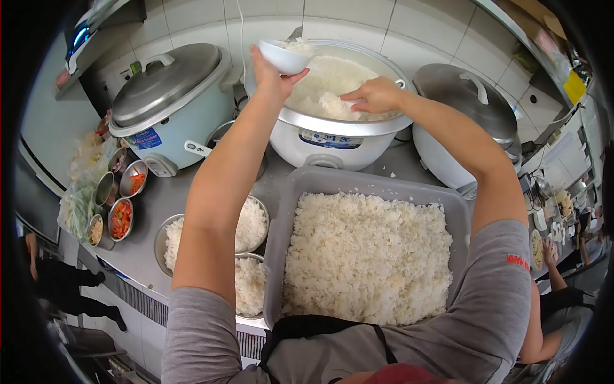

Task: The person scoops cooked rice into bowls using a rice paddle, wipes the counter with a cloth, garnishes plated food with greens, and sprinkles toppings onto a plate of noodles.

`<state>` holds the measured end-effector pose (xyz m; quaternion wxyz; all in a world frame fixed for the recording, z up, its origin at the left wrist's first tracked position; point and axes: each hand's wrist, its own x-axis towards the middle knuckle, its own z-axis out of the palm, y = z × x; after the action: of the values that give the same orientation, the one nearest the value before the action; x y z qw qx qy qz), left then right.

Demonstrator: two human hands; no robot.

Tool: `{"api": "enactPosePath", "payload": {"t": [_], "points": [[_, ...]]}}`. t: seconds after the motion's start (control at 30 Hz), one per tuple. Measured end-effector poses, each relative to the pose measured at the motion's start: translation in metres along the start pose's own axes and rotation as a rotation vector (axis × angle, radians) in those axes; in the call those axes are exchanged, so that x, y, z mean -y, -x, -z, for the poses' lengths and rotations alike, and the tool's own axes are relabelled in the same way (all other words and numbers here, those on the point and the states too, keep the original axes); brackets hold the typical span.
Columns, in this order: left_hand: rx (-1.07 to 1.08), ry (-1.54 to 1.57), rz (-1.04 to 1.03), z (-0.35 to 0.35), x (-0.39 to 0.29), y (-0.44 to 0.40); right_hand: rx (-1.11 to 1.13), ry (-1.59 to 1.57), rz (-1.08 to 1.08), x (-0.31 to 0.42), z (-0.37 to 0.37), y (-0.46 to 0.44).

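Note:
A small white bowl point(284, 59) with rice in it is tilted in my left hand point(272, 73), held over the left rim of the open rice cooker point(345, 131). A grey metal piece point(295, 33) shows behind the bowl; I cannot make out what it is. Inside the cooker, my right hand point(377, 96) is closed at a clump of cooked rice point(338, 105); whether a tool is under it is hidden. Below my arms sits a grey plastic tub point(462, 221) spread with cooked rice point(368, 256).
Two lidded rice cookers, one left point(169, 89) and one right point(467, 105), flank the open one. Metal bowls of rice point(251, 224) stand left of the tub. Small bowls of cut vegetables point(121, 219) line the counter's left edge. Other people are at both sides.

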<state>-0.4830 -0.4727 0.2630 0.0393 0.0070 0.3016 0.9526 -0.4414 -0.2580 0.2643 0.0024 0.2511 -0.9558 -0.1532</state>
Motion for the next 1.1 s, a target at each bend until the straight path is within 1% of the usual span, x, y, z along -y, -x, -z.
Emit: {"api": "enactPosePath", "payload": {"t": [0.07, 0.1, 0.17, 0.2, 0.27, 0.3, 0.37, 0.4, 0.43, 0.5, 0.53, 0.6, 0.63, 0.7, 0.73, 0.77, 0.83, 0.87, 0.93, 0.97, 1.03, 1.1], "points": [[0.001, -0.013, -0.014, 0.001, -0.003, -0.001, -0.015, -0.174, 0.028, 0.003, -0.017, -0.006], [0.0, -0.029, -0.028, 0.002, -0.006, -0.002, -0.022, -0.175, 0.028, 0.003, -0.023, -0.007], [0.026, -0.05, -0.04, 0.006, -0.015, -0.006, -0.147, -0.305, 0.032, -0.003, -0.032, -0.01], [0.045, -0.065, -0.036, 0.009, -0.017, -0.007, -0.15, -0.307, 0.036, -0.011, -0.037, -0.015], [0.061, -0.073, -0.041, 0.012, -0.022, -0.006, 0.09, -0.729, -0.085, -0.029, -0.043, -0.028], [0.079, -0.075, -0.045, 0.014, -0.023, -0.006, 0.093, -0.733, -0.083, -0.031, -0.039, -0.028], [0.034, -0.074, -0.02, 0.016, -0.018, -0.006, -0.036, -0.788, -0.11, -0.039, -0.026, -0.027], [-0.006, -0.069, 0.002, 0.015, -0.015, -0.005, -0.036, -0.726, -0.118, -0.044, -0.017, -0.028], [0.0, -0.067, -0.003, 0.014, -0.011, -0.004, -0.043, -0.72, -0.118, -0.05, -0.008, -0.029], [-0.047, -0.091, 0.056, 0.01, 0.002, -0.001, -0.173, -0.577, -0.222, -0.061, 0.015, -0.028], [-0.038, -0.09, 0.055, 0.008, 0.009, -0.001, -0.18, -0.572, -0.226, -0.066, 0.029, -0.028], [0.01, -0.079, 0.134, 0.003, 0.025, 0.002, -0.291, -0.339, -0.244, -0.072, 0.05, -0.028], [0.019, -0.077, 0.137, -0.001, 0.033, 0.005, -0.293, -0.334, -0.252, -0.07, 0.053, -0.024], [0.11, -0.023, 0.207, -0.011, 0.046, 0.013, -0.468, 0.022, -0.282, -0.055, 0.054, -0.016], [0.115, -0.019, 0.205, -0.018, 0.051, 0.02, -0.314, 0.007, -0.407, -0.018, 0.071, 0.003], [0.11, -0.032, 0.211, -0.024, 0.055, 0.027, -0.314, 0.015, -0.405, -0.001, 0.065, 0.015], [0.094, -0.036, 0.224, -0.029, 0.061, 0.042, -0.427, 0.136, -0.29, 0.024, 0.05, 0.036], [0.09, -0.05, 0.246, -0.029, 0.063, 0.048, -0.418, 0.137, -0.286, 0.036, 0.044, 0.047], [0.077, -0.062, 0.273, -0.03, 0.065, 0.065, -0.538, 0.184, -0.246, 0.059, 0.034, 0.07], [0.097, -0.055, 0.288, -0.029, 0.064, 0.076, -0.533, 0.182, -0.241, 0.071, 0.03, 0.082], [0.098, -0.042, 0.308, -0.022, 0.061, 0.103, -0.649, 0.195, -0.148, 0.094, 0.03, 0.109], [0.21, -0.023, 0.352, -0.011, 0.055, 0.132, -0.65, 0.156, -0.107, 0.107, 0.033, 0.137]]}}
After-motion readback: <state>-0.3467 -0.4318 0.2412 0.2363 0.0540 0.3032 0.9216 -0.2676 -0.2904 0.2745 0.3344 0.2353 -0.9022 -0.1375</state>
